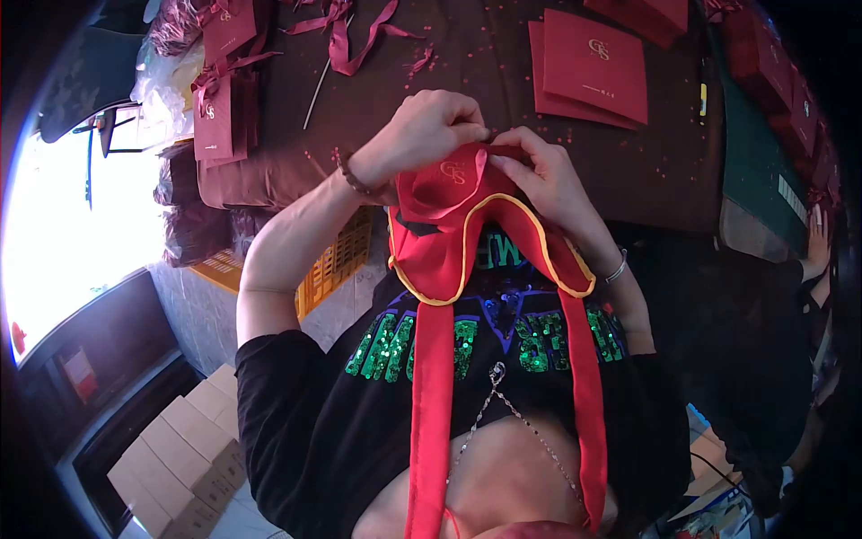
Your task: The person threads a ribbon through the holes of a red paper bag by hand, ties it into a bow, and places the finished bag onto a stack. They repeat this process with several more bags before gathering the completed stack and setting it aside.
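Observation:
A red paper gift bag (455, 171) with a gold logo is held upright near the table's front edge, in front of my chest. My left hand (433, 126), with a beaded bracelet at the wrist, pinches at its top edge. My right hand (544, 172) grips the upper right side, thumb and fingers closed close to the left fingertips. What lies exactly between the fingertips is too small to make out. Below the bag hangs a red apron (530, 225) with yellow trim, its straps running up over my black shirt.
Red ribbons (346, 40) and a thin stick (316, 94) lie on the dark tablecloth (377, 76) among red specks. Flat red bags (593, 72) rest at back right, ribboned bags (215, 112) at left. A yellow crate (334, 260) and cardboard boxes (180, 445) stand below. Another person's hand (816, 241) shows at right.

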`<action>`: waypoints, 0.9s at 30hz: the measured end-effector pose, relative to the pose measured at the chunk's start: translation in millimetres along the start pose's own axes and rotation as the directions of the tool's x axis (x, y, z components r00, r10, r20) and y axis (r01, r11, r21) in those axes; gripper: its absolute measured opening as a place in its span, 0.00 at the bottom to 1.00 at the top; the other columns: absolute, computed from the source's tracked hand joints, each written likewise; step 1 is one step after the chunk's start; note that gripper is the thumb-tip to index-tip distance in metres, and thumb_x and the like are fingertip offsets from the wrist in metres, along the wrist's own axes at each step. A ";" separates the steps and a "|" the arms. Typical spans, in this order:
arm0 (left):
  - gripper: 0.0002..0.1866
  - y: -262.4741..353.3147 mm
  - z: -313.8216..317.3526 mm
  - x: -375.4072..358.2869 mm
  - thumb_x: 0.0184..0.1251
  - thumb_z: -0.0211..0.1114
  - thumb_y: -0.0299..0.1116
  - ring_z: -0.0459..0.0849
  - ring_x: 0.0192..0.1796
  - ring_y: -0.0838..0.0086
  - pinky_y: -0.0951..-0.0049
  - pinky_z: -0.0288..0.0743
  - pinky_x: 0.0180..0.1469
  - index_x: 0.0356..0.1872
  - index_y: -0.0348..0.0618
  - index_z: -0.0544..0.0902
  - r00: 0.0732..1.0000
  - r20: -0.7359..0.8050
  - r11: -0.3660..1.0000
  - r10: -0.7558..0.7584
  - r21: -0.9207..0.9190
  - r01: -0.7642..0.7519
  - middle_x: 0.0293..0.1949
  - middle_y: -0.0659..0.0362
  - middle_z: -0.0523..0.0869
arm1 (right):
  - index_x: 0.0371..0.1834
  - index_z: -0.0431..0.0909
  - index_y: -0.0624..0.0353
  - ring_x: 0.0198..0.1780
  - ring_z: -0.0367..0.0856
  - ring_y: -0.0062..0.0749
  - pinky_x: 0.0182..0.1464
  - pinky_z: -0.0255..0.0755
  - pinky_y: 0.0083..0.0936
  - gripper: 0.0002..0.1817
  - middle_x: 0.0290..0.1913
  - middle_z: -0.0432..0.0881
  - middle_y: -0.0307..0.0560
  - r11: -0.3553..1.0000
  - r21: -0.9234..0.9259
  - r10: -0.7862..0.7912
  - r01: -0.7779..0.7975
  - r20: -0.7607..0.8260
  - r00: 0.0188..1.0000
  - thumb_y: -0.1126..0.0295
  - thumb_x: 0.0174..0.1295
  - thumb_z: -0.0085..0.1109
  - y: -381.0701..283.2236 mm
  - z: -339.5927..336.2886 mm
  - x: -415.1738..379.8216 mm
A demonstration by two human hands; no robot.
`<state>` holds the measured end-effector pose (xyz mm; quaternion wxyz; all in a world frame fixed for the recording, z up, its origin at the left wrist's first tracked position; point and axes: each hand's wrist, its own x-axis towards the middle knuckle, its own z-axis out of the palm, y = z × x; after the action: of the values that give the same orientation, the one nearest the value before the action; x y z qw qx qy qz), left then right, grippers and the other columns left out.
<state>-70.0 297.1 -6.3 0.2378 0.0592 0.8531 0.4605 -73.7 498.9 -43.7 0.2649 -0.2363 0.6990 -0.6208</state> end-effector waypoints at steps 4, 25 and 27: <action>0.09 -6.4 4.1 0.1 0.62 0.62 0.33 0.74 0.30 0.83 0.79 0.69 0.33 0.32 0.35 0.80 0.986 -0.166 1.000 0.004 0.000 -0.004 0.26 0.66 0.79 | 0.42 0.75 0.65 0.37 0.82 0.27 0.38 0.73 0.22 0.09 0.34 0.82 0.49 1.000 -0.023 -0.004 0.005 0.034 0.999 0.73 0.61 0.56 2.2 1.8 -1.5; 0.08 -6.7 -39.7 11.0 0.70 0.54 0.34 0.71 0.25 0.84 0.82 0.66 0.27 0.42 0.42 0.75 0.887 -0.461 0.947 -0.021 -0.293 -0.130 0.25 0.68 0.74 | 0.41 0.74 0.64 0.33 0.82 0.29 0.35 0.72 0.24 0.09 0.31 0.81 0.52 0.997 -0.071 -0.024 0.037 0.176 0.984 0.73 0.58 0.58 -7.9 7.2 9.3; 0.10 -56.8 -69.6 26.0 0.71 0.52 0.34 0.74 0.29 0.84 0.82 0.68 0.30 0.48 0.42 0.74 0.926 -0.378 0.862 0.011 -0.465 -0.200 0.30 0.66 0.77 | 0.40 0.75 0.63 0.32 0.82 0.29 0.34 0.71 0.24 0.09 0.31 0.81 0.52 0.999 -0.047 -0.004 0.013 0.172 0.985 0.73 0.58 0.58 -10.6 5.5 8.2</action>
<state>-118.2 220.4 -29.5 0.0574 -0.0422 0.7305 0.6792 -76.2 488.1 -34.4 0.3159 -0.2982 0.6871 -0.5824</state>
